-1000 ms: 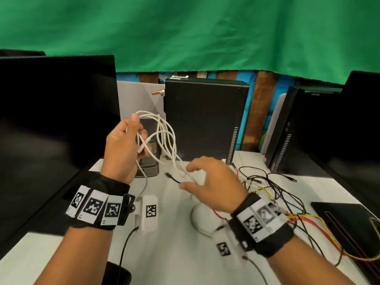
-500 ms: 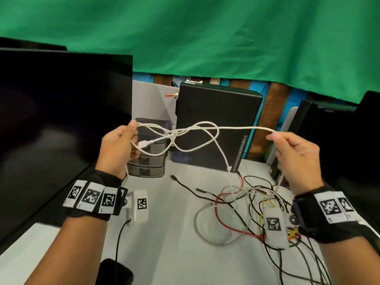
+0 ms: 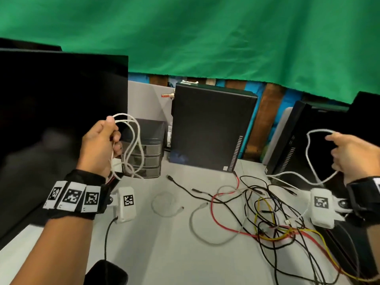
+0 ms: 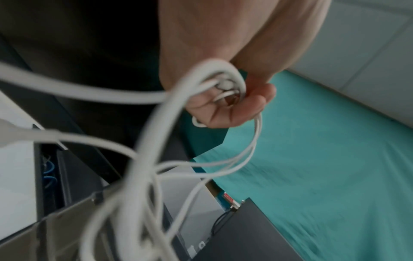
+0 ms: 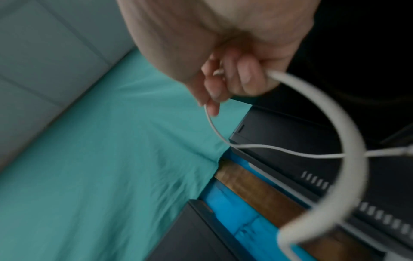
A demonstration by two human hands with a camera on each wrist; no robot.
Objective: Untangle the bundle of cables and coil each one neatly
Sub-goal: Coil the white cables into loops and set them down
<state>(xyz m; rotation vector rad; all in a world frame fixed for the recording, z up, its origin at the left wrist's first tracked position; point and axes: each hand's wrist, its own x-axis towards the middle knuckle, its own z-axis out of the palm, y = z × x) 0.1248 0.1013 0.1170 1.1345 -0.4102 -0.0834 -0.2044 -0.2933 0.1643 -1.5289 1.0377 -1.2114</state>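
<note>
Left hand: your left hand [image 3: 100,145] is raised, fingers curled round loops of the white cable [image 3: 133,140].
Right hand: your right hand [image 3: 353,157] pinches another white cable [image 3: 308,153], now swung far right.
Bundle: the tangled cables [image 3: 267,214] lie on the tabletop [image 3: 164,254].

A tangle of cables [image 3: 273,219] lies toward the desk's [image 3: 168,254] right edge. A small drawer unit [image 3: 148,149] and an upright computer case [image 3: 209,130] stand along the back edge, a monitor [image 3: 57,120] at the left edge.
</note>
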